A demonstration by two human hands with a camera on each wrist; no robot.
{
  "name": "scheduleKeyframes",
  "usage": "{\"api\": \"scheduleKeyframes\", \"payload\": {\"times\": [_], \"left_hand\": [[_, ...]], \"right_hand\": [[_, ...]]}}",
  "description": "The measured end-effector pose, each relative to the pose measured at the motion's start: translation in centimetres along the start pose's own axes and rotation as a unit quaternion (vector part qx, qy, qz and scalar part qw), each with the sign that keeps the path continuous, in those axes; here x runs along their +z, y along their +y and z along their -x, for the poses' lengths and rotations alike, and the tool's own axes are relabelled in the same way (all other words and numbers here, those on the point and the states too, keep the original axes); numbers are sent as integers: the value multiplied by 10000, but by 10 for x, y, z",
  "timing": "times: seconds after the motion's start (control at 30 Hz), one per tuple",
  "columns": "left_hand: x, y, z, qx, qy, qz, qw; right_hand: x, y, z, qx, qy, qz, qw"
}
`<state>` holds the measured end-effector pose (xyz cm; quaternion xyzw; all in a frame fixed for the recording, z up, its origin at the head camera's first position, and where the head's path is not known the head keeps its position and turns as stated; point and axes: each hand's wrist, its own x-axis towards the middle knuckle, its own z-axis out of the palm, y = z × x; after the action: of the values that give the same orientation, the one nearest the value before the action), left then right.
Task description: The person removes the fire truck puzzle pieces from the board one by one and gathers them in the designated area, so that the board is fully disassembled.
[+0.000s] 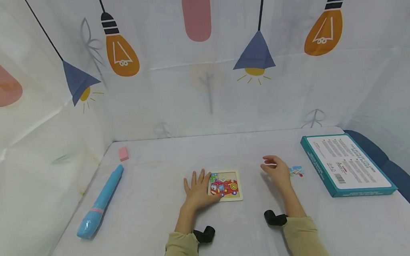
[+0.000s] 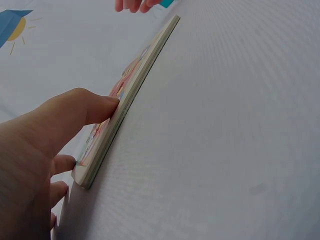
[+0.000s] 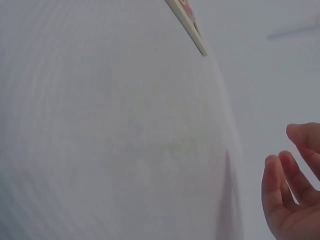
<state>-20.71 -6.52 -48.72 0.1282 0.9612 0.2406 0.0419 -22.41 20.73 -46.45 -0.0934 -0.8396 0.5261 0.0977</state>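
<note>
A small square jigsaw puzzle (image 1: 227, 187) with a red vehicle picture lies on the table in a pale wooden frame (image 1: 232, 199). Bare wood shows along its upper right part. My left hand (image 1: 197, 195) spreads its fingers at the puzzle's left side, and in the left wrist view the thumb (image 2: 102, 107) presses on the frame's near edge. To the right, my right hand (image 1: 278, 174) is raised over the table, fingers loosely bent and holding nothing. Just beyond its wrist lie blue-and-white puzzle pieces (image 1: 296, 171), partly hidden by the hand.
A teal-edged box (image 1: 352, 164) with a printed white face lies at the right, near a dark blue chair (image 1: 392, 169). On the left are a long light-blue pouch (image 1: 102, 202) and a pink eraser-like block (image 1: 123, 153). Printed white curtains (image 1: 173, 98) enclose the table.
</note>
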Motion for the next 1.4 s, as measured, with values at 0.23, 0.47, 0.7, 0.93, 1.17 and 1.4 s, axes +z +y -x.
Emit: {"api": "scheduleKeyframes", "payload": {"times": [0.23, 0.47, 0.7, 0.93, 1.17, 1.4], "left_hand": [[0, 0, 0, -20, 19, 42, 10000], [0, 1, 1, -46, 24, 67, 10000], [2, -1, -1, -91, 36, -19, 10000], [2, -1, -2, -81, 14, -11, 10000], [1, -2, -2, -61, 9, -77, 10000], [1, -2, -2, 13, 29, -61, 10000]], "right_hand": [[22, -9, 1, 83, -244, 31, 9997], [43, -19, 7, -5, -518, -32, 9987], [64, -30, 15, -251, -898, 162, 9955], [87, -41, 21, -532, -1391, 845, 9852], [105, -49, 28, -1240, -1279, 2506, 9516], [113, -52, 32, -1249, -1189, 2622, 9495]]}}
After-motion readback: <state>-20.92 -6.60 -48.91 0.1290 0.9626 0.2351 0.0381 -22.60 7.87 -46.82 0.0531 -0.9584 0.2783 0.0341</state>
